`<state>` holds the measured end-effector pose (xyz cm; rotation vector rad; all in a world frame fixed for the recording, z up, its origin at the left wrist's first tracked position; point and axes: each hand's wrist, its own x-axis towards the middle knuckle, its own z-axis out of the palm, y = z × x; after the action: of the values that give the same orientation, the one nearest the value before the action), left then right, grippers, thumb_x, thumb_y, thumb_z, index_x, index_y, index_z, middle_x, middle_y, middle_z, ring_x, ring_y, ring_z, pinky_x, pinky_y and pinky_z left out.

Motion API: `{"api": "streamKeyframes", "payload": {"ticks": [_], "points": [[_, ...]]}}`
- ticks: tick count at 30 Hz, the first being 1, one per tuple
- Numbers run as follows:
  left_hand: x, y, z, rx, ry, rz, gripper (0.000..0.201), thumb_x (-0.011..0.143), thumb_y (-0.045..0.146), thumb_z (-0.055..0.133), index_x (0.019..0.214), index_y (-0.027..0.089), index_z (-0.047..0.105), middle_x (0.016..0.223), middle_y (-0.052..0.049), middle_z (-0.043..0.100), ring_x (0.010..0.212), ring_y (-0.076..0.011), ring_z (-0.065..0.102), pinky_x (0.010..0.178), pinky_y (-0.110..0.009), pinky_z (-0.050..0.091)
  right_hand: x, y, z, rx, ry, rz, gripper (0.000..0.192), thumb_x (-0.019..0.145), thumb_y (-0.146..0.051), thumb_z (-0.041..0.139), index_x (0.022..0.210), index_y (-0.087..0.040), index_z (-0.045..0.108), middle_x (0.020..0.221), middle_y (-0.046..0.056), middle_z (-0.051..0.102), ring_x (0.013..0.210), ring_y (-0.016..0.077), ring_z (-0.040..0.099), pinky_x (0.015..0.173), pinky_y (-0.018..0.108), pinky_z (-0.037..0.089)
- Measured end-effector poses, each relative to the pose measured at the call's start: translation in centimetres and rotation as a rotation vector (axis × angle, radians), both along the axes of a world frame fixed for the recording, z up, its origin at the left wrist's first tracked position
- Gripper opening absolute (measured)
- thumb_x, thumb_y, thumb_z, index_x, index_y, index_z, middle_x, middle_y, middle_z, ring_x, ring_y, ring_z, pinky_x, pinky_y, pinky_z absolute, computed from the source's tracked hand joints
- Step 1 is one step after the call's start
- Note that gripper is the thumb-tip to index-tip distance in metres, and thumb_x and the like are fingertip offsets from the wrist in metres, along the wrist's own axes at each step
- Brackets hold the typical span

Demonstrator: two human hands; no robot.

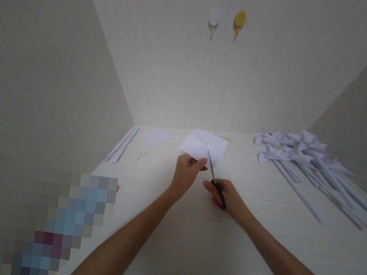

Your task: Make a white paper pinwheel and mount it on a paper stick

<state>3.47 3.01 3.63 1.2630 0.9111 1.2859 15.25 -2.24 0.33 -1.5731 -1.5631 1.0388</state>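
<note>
Left hand (186,171) pinches the folded paper (203,145) while right hand (226,197) grips scissors (214,181), blades touching it.

White folded paper (203,145) held up, black-handled scissors (215,182) at its edge.

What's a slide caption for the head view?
Left hand holds a white paper sheet while right hand cuts it with black-handled scissors; paper pinwheels lie right.

Both arms are bare, with no sleeves showing. The left hand (186,170) and right hand (228,197) wear no gloves, rings, or watch. The fingers are slim.
</note>
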Motion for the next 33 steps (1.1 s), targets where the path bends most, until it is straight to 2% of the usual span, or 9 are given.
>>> {"api": "streamKeyframes", "payload": {"ticks": [13, 33], "points": [[-0.01, -0.34, 0.18, 0.007, 0.061, 0.005, 0.015, 0.059, 0.025, 0.064, 0.053, 0.012, 0.06, 0.051, 0.0, 0.06, 0.048, -0.0109, 0.057, 0.052, -0.024, 0.05, 0.09, 0.15, -0.39, -0.009, 0.053, -0.029, 0.046, 0.068, -0.058, 0.05, 0.048, -0.019, 0.038, 0.036, -0.004, 0.041, 0.033, 0.0068, 0.034, 0.036, 0.021, 0.025], [0.05, -0.27, 0.02, -0.012, 0.051, -0.01, 0.014, 0.059, 0.024, 0.064, 0.053, 0.011, 0.06, 0.051, -0.001, 0.06, 0.047, -0.0106, 0.057, 0.051, -0.023, 0.051, 0.09, 0.12, -0.24, 0.023, -0.013, -0.021, 0.048, 0.071, -0.059, 0.045, 0.047, -0.018, 0.038, 0.038, -0.003, 0.04, 0.036, 0.0072, 0.035, 0.038, 0.022, 0.026]]}}
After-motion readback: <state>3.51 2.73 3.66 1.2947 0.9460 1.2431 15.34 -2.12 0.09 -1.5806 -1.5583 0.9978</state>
